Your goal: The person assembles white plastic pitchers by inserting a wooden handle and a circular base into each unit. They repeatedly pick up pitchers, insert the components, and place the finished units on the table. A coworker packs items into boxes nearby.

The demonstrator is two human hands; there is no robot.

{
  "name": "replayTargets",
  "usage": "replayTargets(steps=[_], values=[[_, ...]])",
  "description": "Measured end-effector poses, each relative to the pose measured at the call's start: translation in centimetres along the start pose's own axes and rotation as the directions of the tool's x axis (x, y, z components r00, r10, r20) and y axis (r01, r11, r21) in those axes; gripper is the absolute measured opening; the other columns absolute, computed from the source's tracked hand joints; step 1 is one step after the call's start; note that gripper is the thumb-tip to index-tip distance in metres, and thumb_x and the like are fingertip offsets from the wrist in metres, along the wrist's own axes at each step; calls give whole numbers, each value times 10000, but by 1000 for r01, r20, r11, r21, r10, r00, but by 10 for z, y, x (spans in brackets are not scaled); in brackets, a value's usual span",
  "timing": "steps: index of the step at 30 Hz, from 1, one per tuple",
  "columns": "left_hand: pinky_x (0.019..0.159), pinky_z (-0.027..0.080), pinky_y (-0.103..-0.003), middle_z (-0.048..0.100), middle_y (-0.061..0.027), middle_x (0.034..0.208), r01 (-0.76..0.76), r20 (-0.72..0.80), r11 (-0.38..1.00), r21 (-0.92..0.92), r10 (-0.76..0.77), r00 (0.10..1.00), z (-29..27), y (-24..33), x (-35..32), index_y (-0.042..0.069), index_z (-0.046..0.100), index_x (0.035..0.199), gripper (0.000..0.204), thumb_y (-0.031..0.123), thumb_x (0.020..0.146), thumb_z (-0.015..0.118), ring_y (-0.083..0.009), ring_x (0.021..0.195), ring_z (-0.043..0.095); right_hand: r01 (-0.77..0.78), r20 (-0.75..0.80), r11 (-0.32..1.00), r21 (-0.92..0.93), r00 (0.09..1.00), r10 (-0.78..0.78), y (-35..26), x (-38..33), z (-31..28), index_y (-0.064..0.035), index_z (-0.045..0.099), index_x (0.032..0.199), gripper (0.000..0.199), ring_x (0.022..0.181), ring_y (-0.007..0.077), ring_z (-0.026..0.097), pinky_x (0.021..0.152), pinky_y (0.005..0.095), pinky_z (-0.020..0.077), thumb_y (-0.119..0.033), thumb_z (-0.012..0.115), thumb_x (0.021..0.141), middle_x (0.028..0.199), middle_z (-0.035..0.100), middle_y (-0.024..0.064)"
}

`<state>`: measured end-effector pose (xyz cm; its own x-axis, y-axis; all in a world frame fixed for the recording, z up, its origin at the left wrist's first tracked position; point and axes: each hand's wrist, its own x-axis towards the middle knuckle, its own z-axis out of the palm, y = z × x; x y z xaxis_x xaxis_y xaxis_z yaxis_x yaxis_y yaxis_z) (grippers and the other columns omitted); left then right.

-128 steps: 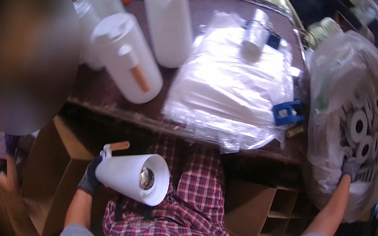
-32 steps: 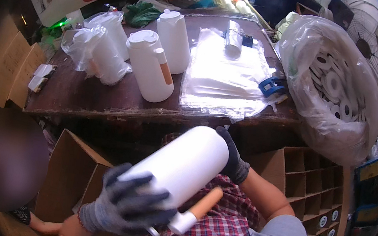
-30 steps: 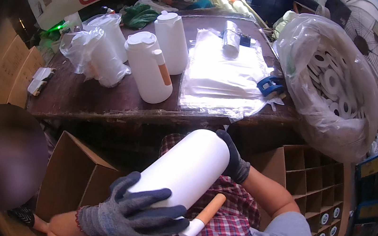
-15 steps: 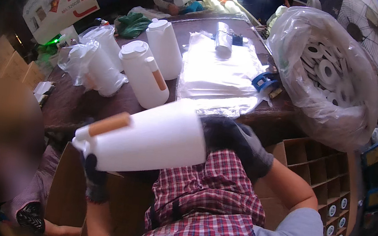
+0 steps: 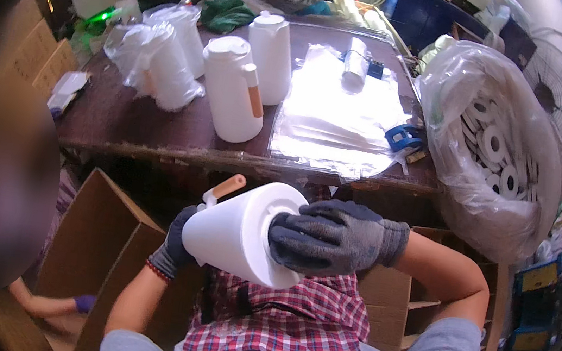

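Head view: The left hand (image 5: 177, 238) is closed around the handle end of a white jug (image 5: 220, 230), which is tipped on its side in front of the near table (image 5: 124, 128) edge, above a plaid apron (image 5: 276, 317). The jug's base faces right, its brown handle (image 5: 228, 186) uppermost. The right hand (image 5: 333, 238) lies against the base, fingers bent at the round recess; whether it grips a part there cannot be told. On the table, two upright jugs (image 5: 233, 109) stand beside a stack of plastic sheets (image 5: 330, 129). To the right, a clear bag (image 5: 445, 90) contains white rings (image 5: 493, 142).
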<state>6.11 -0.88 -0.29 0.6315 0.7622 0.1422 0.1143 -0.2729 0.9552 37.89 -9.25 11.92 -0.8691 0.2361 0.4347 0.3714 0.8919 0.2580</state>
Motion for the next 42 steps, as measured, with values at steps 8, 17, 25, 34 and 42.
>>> replayTargets(steps=[8,17,25,34,42], values=[[773,550,-324,700,-57,907,53,80,986,157,-66,995,18,-19,-2,51,678,1033,291,246,830,748,-217,839,684,-391,218,916,87,905,365,-34,-18,-9,-145,645,1064,294,904,253,653,774,398,551,-308,711,828,1002,627,72],[1098,342,-488,434,-150,1375,-283,101,927,247,265,959,16,49,9,76,326,1470,956,455,735,804,-338,1286,428,-752,396,322,576,601,694,-1,-148,84,-1,674,1109,314,870,222,682,796,301,543,-274,596,976,961,704,108],[1011,371,-674,291,-106,1517,-773,816,-368,517,484,315,73,83,-17,402,222,1503,883,530,788,724,-353,1363,345,-741,716,-223,633,452,532,52,-94,42,-4,676,1107,292,883,230,673,805,299,542,-251,596,975,966,700,111],[1004,453,-467,488,-153,1409,-655,524,580,485,407,748,59,85,37,137,446,1433,654,294,860,719,-293,1257,502,-576,686,-416,704,398,609,87,-28,99,-7,678,1104,268,898,238,664,814,298,540,-227,597,974,971,696,115],[910,490,-297,689,-110,1124,40,-65,939,342,-19,998,50,-3,113,4,649,1193,312,149,917,666,-169,1017,637,-759,433,-55,649,309,846,174,-74,130,-74,711,1098,233,782,202,658,795,334,549,-227,659,931,894,716,87]])
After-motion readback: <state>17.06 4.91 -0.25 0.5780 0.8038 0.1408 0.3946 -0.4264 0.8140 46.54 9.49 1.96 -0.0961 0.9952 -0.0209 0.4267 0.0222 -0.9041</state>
